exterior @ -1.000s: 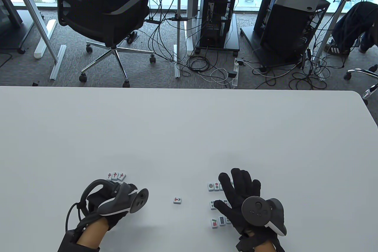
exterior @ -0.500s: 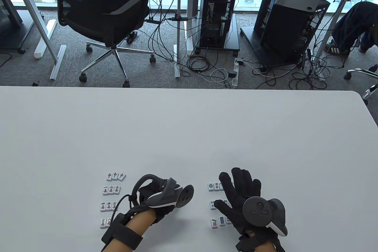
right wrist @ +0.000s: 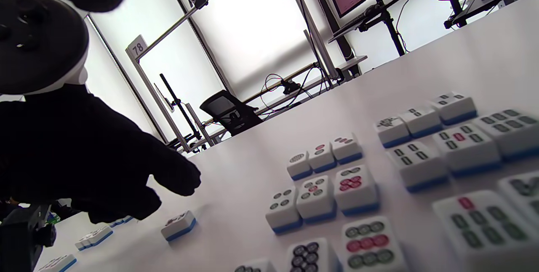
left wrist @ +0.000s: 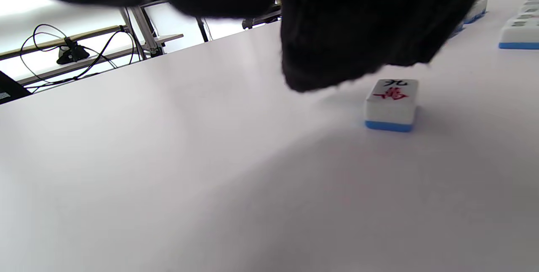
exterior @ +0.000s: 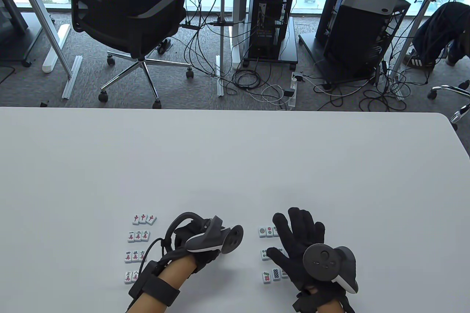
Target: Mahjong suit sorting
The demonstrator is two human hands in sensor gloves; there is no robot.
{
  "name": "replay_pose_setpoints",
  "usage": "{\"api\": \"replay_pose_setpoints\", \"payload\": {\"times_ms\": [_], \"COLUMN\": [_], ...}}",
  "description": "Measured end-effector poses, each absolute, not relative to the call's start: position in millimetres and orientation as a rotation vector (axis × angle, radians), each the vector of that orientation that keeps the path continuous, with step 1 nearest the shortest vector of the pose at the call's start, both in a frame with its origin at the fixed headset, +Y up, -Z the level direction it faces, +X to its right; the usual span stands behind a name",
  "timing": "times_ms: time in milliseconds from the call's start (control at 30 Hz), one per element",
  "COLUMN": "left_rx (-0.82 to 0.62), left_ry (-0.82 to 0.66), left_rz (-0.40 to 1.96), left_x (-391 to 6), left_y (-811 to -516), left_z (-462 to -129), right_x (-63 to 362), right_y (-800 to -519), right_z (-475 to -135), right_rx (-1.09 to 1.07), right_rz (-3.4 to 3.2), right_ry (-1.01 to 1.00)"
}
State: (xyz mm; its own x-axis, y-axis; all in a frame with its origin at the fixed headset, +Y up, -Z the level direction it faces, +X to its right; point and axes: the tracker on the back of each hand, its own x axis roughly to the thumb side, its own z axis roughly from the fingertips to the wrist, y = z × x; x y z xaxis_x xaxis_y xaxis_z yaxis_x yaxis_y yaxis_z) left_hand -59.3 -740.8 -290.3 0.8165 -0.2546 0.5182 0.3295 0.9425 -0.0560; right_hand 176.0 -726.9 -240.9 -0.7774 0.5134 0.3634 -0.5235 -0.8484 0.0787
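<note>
A loose nine-of-characters tile [left wrist: 391, 102] lies face up on the white table [exterior: 235, 166]. It also shows in the right wrist view [right wrist: 179, 225]. My left hand [exterior: 205, 242] hovers over it and hides it in the table view. The left fingers [left wrist: 332, 53] hang just above and left of the tile, apart from it. My right hand [exterior: 295, 234] rests flat with fingers spread over the circle tiles [exterior: 267, 231]. Red dragon tiles [exterior: 144, 219] and rows of character tiles [exterior: 138, 236] lie to the left.
More circle tiles [right wrist: 320, 198] and bamboo tiles [right wrist: 425, 122] stand in rows under and beside my right hand. Bare table stretches beyond both hands to the far edge. A black office chair [exterior: 125, 19] stands behind the table.
My left hand has moved right from the character rows to above the loose tile, uncovering those rows. My right hand has not moved.
</note>
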Motion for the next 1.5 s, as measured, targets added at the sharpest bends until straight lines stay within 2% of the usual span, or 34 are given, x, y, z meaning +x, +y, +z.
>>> {"api": "replay_pose_setpoints", "payload": {"times_ms": [200,300,433,533,633,800,933,1100,1500], "left_rx": [-0.194,-0.168,-0.206,-0.226,-0.189,-0.228,-0.272,-0.302,-0.322], "left_ry": [-0.581,-0.586,-0.56,-0.543,-0.52,-0.434,-0.402,-0.372,-0.348], "left_rz": [-0.419,-0.393,-0.353,-0.327,-0.343,-0.266,-0.263,-0.299,-0.339], "left_x": [-46.5,-44.8,-49.6,-59.8,-76.4,-121.8,-157.5,-188.0,-206.5], "left_y": [-758.5,-763.5,-766.4,-765.9,-756.9,-737.7,-733.7,-743.3,-751.5], "left_z": [-286.3,-287.9,-294.7,-296.9,-293.9,-286.2,-268.1,-241.7,-224.7], "right_x": [176.4,176.5,176.2,176.4,176.5,175.2,175.4,175.2,175.7], "right_y": [-726.5,-726.4,-726.3,-725.8,-726.1,-727.5,-728.1,-729.1,-729.7], "right_z": [-240.6,-240.5,-240.5,-240.4,-240.6,-240.6,-240.8,-241.0,-241.9], "right_rx": [0.508,0.508,0.509,0.509,0.507,0.515,0.51,0.506,0.487], "right_rz": [2.539,2.539,2.538,2.537,2.538,2.551,2.558,2.576,2.585], "right_ry": [-0.039,-0.039,-0.034,-0.039,-0.039,-0.031,-0.027,-0.019,-0.003]}}
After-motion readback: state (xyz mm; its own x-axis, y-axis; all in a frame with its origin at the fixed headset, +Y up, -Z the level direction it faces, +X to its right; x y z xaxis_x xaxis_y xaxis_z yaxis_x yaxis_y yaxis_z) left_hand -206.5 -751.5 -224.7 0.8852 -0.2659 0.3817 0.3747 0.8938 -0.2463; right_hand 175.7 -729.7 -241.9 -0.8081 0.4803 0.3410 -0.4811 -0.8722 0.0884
